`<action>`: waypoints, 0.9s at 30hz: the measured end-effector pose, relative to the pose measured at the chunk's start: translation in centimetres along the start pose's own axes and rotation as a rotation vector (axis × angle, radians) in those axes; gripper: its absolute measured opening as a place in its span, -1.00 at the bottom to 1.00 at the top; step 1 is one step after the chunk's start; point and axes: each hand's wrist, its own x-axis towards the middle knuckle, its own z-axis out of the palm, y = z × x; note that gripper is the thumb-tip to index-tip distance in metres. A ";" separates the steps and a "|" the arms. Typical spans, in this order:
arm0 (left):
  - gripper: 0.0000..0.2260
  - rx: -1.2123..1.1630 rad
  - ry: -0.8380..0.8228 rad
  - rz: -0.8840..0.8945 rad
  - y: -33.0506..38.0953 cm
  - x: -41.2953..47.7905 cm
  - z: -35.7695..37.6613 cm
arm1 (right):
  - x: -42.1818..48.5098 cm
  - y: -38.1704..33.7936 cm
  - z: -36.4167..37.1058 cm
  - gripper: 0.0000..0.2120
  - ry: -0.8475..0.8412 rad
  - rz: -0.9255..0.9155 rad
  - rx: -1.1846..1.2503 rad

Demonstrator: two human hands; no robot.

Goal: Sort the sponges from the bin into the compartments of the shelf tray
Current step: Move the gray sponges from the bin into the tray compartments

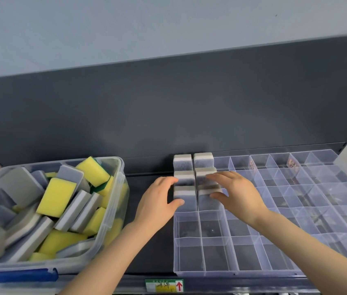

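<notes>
Sponges (193,167), 6 of them, grey with a white layer, are standing on edge in 2 columns of 3 in the far left corner of the clear tray (253,271), seemingly 1 to a compartment. Both hands are reaching to the nearest pair. The left hand (157,201) is curling round the near-left sponge (186,192), with its thumb pressing the near face and its fingers hooking over the far left edge. The right hand (238,194) is gripping the near-right sponge (204,199) the same way, thumb on the near face, fingers lying across the top and touching the sponge behind. The other 4 are standing at or just beyond the fingertips. Left of the left hand, the clear bin (113,209) is holding a loose heap (57,196) of yellow and grey sponges, too piled to count. Right of the right hand and nearer than both wrists, the tray's other compartments are spreading across the dark shelf (151,252).
</notes>
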 end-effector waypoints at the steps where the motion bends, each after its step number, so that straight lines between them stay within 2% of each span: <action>1: -0.54 0.007 0.007 -0.006 0.1 -0.1 -0.4 | 0.0 -0.1 -0.3 -0.60 0.010 -0.007 0.007; 8: -0.70 0.212 0.070 -0.029 0.2 -1.1 -5.5 | 1.9 -3.0 -1.1 -0.66 0.016 -0.115 0.021; 12: -0.76 0.327 0.121 -0.111 -1.5 -2.5 -9.7 | 3.6 -6.3 -0.2 -0.68 0.026 -0.145 0.049; 20: -0.80 0.549 0.080 -0.219 -8.6 -5.6 -17.3 | 6.7 -13.8 2.8 -0.67 -0.063 -0.230 0.014; 24: -0.74 0.546 0.045 -0.242 -12.9 -6.3 -21.0 | 7.9 -18.4 5.0 -0.68 -0.070 -0.238 0.028; 27: -0.77 0.543 0.011 -0.234 -15.9 -6.1 -23.8 | 8.8 -21.8 7.2 -0.67 -0.099 -0.228 0.032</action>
